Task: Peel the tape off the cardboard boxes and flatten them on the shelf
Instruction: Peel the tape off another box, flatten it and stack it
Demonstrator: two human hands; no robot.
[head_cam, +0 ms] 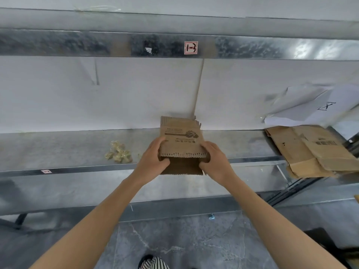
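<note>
Grey metal shelf (58, 148) runs along a white wall (136, 94); flattened brown cardboard stack (310, 150) lies at 3 o'clock; arms outstretched, left hand (153, 160) and right hand (215, 162) each clamp their grip on the small printed brown cardboard box (180, 136) mid-shelf; crumpled yellowish tape (118, 154) at 9 o'clock.

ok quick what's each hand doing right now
Left hand: grips the left edge of the cardboard box.
Right hand: grips the right edge of the same box.
</note>
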